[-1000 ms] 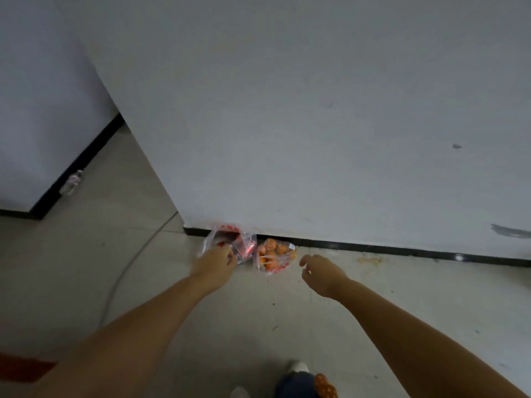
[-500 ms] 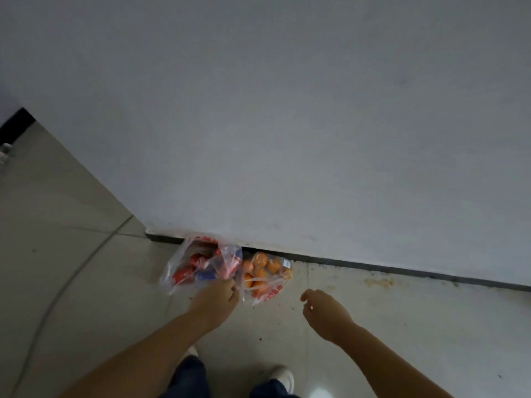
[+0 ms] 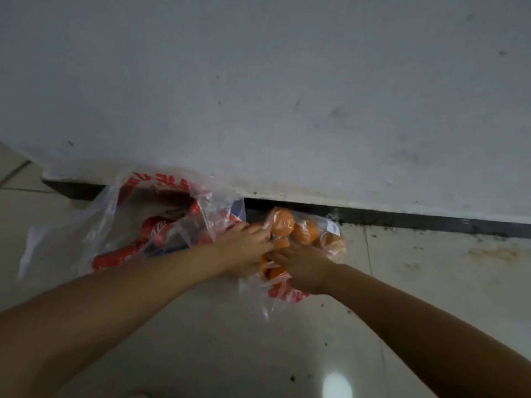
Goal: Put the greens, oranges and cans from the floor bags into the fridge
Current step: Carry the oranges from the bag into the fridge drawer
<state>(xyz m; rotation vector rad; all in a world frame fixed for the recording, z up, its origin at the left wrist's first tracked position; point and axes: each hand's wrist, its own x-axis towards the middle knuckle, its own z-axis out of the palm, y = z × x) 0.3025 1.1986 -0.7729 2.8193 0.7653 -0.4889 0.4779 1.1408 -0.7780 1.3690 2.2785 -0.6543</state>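
two clear plastic bags are lying on the floor point(image 3: 201, 340) against the foot of a white wall point(image 3: 258, 81), side by side and touching. the left bag point(image 3: 115, 214) is holding red cans point(image 3: 156, 229); the two that are showing plainly are lying on their sides, their long axes running from lower left to upper right, toward the wall. one can is carrying white lettering, but it is too blurred to read. a patch of blue is showing through the plastic near the bag's right edge. the bag itself is printed with large red characters along its upper rim, and these cannot be read either.

the right bag point(image 3: 333, 242) is holding oranges point(image 3: 283, 224), heaped together, the top ones sitting just in front of the dark skirting board point(image 3: 402, 221). a small white label is sticking to its upper right side and a red printed band is showing at its lower edge; neither is legible.

the left hand point(image 3: 244, 248) is reaching between the two bags, its fingers lying on the plastic at the oranges; whether they are pinching it cannot be told. the right hand point(image 3: 304, 268) is resting on the orange bag from the near side, fingers spread toward the left hand, and its grip is likewise unclear.

the floor is made of pale glossy tiles, with dark specks and a rusty stain near the skirting on the right, and a bright light is reflecting low in the view. the wall is scuffed with grey marks.
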